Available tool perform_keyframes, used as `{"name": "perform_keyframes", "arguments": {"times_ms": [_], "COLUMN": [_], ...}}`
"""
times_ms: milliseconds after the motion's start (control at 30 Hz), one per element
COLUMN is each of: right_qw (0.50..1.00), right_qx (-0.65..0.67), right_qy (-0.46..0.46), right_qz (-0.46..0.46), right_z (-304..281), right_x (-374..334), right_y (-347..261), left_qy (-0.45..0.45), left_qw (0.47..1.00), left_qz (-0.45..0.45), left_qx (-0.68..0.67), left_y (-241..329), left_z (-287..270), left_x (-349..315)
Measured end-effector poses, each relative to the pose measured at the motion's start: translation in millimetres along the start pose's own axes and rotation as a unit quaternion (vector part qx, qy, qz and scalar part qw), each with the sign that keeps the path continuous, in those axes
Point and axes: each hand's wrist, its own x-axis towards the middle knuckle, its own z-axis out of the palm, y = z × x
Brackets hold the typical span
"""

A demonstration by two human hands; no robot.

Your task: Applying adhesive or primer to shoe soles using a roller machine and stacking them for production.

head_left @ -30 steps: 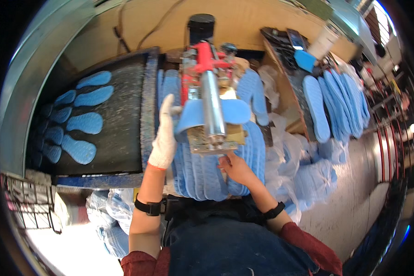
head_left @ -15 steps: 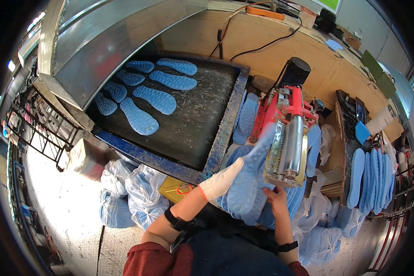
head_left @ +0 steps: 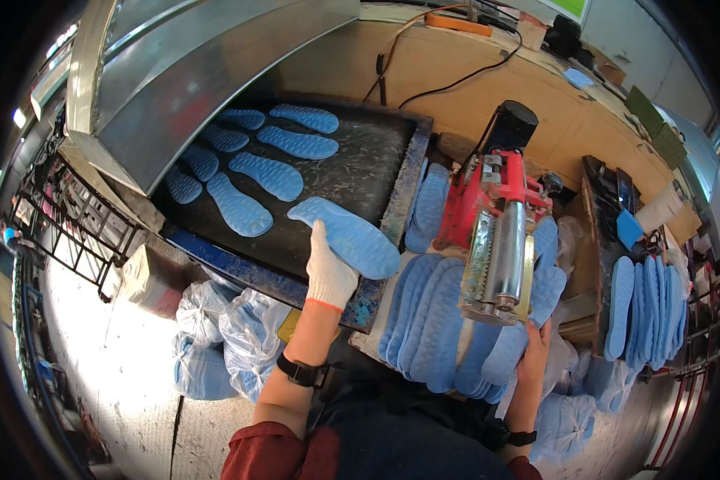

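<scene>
My left hand point(head_left: 330, 272), in a white knitted glove, grips a blue insole point(head_left: 352, 242) with a dimpled surface. It holds this insole over the near right part of a black belt point(head_left: 352, 176). Several more blue insoles point(head_left: 238, 205) lie spread on the belt to the left and behind. My bare right hand point(head_left: 534, 352) is closed at the edge of another insole point(head_left: 506, 352), beside the front of a red roller machine point(head_left: 504, 192). Its fingertips are partly hidden. Between my hands, a row of overlapping insoles point(head_left: 436, 328) lies on a pale board.
A metal hood point(head_left: 224, 76) overhangs the belt's far left. The blue frame edge point(head_left: 248, 268) runs along the belt's near side. Tied plastic bags point(head_left: 252, 332) of blue pieces stand on the floor at left. More insoles point(head_left: 648, 312) stand on a side shelf at right.
My left hand has carried an insole left, from beside the roller machine to over the belt. My right hand has shifted right, to an insole at the machine's front.
</scene>
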Motion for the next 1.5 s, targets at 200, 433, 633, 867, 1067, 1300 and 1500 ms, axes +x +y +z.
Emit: {"name": "perform_keyframes", "arguments": {"times_ms": [200,433,633,867,1067,1300,1500], "right_qw": [0.987,0.809,0.762,0.867,0.940,0.769,0.713], "right_qx": [-0.144,-0.486,-0.523,-0.377,-0.248,-0.588,-0.677], "right_qy": [0.016,0.012,-0.003,0.016,0.141,0.006,0.017], "right_qz": [-0.069,-0.329,-0.381,-0.325,-0.184,-0.250,-0.183], "right_z": [-9.8,3.3,37.9,27.6,-7.6,8.5,10.5], "right_x": [3.1,33.8,42.3,17.9,3.5,-8.3,-2.6], "right_y": [-9.6,-45.9,-61.2,-51.7,-13.4,39.8,53.4], "left_qy": [0.097,0.034,-0.290,-0.368,-0.393,-0.322,-0.403], "left_qw": [0.914,0.787,0.882,0.873,0.783,0.827,0.763], "left_qz": [0.172,0.361,0.201,0.055,0.151,0.012,-0.039], "left_qx": [0.355,0.499,0.314,0.315,0.458,0.460,0.505], "left_y": [16.0,17.6,-49.7,-105.8,-125.3,-110.0,-80.9], "left_z": [-24.1,22.6,82.0,129.3,108.3,68.7,48.8], "left_x": [22.5,-46.8,-68.0,-44.0,-9.4,-2.5,-28.1]}}
